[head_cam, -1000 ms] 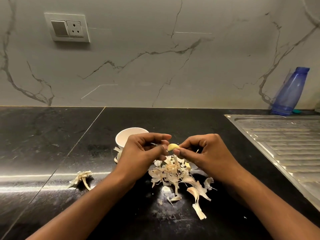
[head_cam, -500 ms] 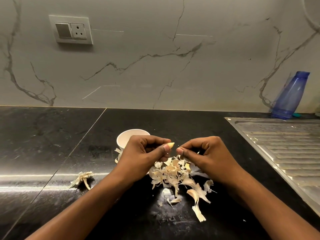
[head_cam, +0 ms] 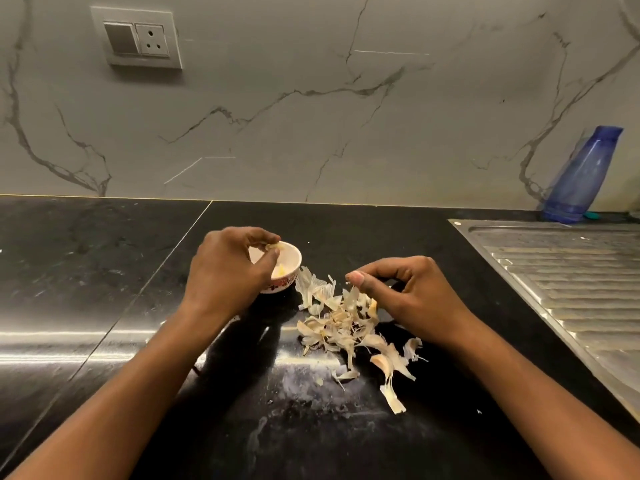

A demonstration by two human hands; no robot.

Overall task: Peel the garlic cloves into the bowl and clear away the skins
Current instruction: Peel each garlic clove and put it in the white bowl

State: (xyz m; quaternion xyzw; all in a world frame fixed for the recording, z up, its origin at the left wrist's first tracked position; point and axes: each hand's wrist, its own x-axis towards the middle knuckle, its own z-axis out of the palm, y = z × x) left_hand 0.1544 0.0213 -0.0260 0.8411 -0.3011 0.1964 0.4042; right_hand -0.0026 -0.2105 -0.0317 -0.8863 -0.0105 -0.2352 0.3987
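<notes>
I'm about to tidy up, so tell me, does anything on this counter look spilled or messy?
Yes: garlic skins lie scattered on the black counter, right of the bowl and under the right hand, with a few strays nearer you. A whitish dusty smear marks the counter in front of them.

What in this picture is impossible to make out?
Head view only:
1. Cloves in the bowl: the left hand, gripping a clove, covers part of it.
2. Whether the right hand pinches anything: its fingertips hide it.
3. Drainboard: cut off by the right edge.
4. Teal thing: mostly behind the blue bottle.
</notes>
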